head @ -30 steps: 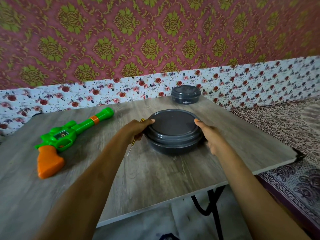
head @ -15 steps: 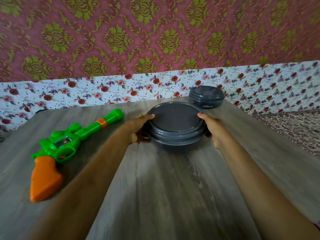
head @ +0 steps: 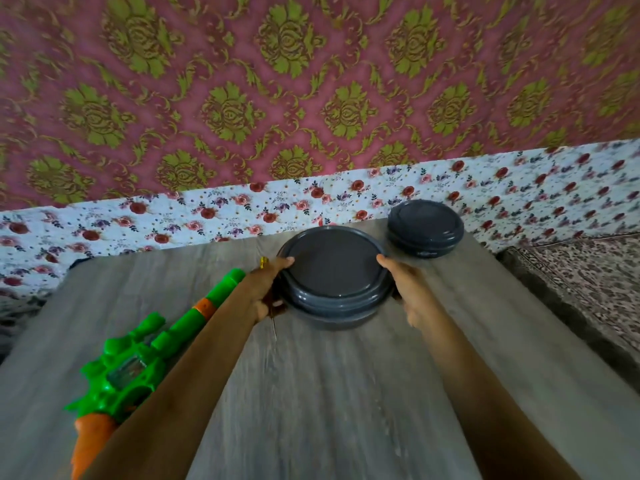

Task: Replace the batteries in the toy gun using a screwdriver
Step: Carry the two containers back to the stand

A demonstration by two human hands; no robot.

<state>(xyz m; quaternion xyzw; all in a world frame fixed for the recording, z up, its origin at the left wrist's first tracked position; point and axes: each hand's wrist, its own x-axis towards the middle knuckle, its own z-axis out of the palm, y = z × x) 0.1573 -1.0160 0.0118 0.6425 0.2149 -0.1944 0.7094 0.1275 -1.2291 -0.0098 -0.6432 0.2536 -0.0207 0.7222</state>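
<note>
Screwdriver [head: 274, 328] shows only its ends past the curled left hand [head: 265, 289]; right hand [head: 403, 289] clasps the grey container [head: 334, 268] opposite, fingers hidden.

The toy gun [head: 138, 368] was coloured bright green, with an orange grip and an orange band on the barrel. A yellow handle end was seen on the screwdriver [head: 264, 262]. The larger container [head: 334, 268] and the smaller container [head: 425, 228] were both coloured dark grey. The table [head: 329, 393] was finished in grey wood grain. The wall [head: 311, 81] was covered in dusky pink with olive-green damask medallions, and the lower strip [head: 207, 213] in white with small red and purple flowers.
</note>
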